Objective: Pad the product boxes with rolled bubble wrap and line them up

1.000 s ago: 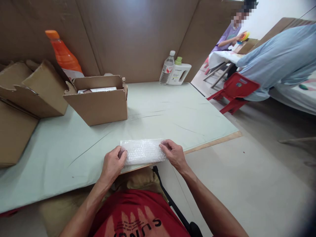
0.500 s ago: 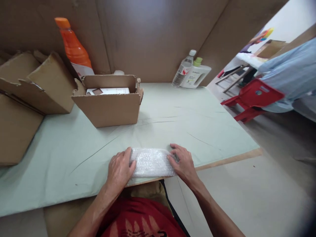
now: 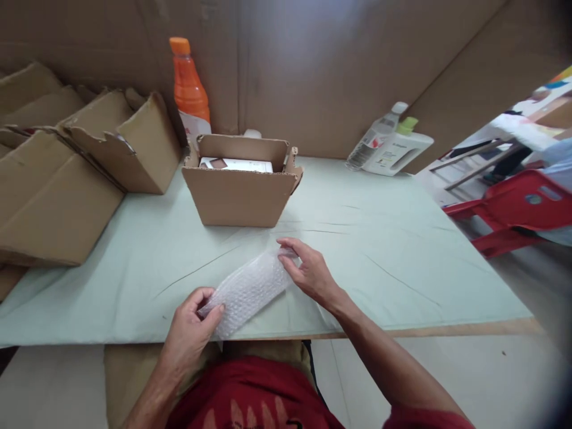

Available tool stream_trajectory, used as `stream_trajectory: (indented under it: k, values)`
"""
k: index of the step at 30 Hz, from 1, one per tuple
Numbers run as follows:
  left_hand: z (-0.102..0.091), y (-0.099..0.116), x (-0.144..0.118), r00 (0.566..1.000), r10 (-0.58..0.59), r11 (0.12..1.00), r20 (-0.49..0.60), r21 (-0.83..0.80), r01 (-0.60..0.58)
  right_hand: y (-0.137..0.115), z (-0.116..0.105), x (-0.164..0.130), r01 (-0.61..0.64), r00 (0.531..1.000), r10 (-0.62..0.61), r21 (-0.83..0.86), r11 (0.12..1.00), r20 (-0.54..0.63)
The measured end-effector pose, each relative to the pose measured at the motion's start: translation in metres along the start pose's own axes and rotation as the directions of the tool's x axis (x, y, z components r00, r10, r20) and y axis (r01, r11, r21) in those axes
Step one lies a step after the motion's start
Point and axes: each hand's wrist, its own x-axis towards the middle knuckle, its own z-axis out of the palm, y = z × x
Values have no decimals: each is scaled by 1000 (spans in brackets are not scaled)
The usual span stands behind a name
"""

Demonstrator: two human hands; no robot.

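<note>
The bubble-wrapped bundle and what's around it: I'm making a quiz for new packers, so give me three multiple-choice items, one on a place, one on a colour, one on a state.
1. Where is the open cardboard box?
A. beyond the bubble-wrapped bundle
B. on the floor
C. on the red chair

2. What colour is the cap of the tall bottle?
A. green
B. orange
C. blue

3. How is the bundle held?
A. by neither hand
B. by the left hand alone
C. by both hands, one at each end

Answers: 1 A, it stands farther back on the table. 2 B, cap and body are orange. 3 C, the left hand grips the near end and the right hand the far end.
</note>
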Motion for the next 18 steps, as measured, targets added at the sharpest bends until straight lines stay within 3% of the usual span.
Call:
stream_trajectory:
  k: [3,8,13,15,18]
  values:
    - [-7,-5,-2,995,27,1000,-92,9,-26,1,7,6,-12,999,10,38,999,45]
    - [-9,-9,-8,998,-19,999,-63,-48,16,-2,2,10,-24,998,23,19,1000,63]
    - [-2,-15,-24,999,-16,996,-49,-88,12,-15,22,43,49,972,-18,-126,991,232]
    - [2,-21,-32,993,-99,979,-60,-183,87,-22,36,57,128,961,-85,-149,981,264]
    - [7,-30,-41,972,-209,936,-106,-310,167,-35,49,61,298,943,-266,-153,942,201]
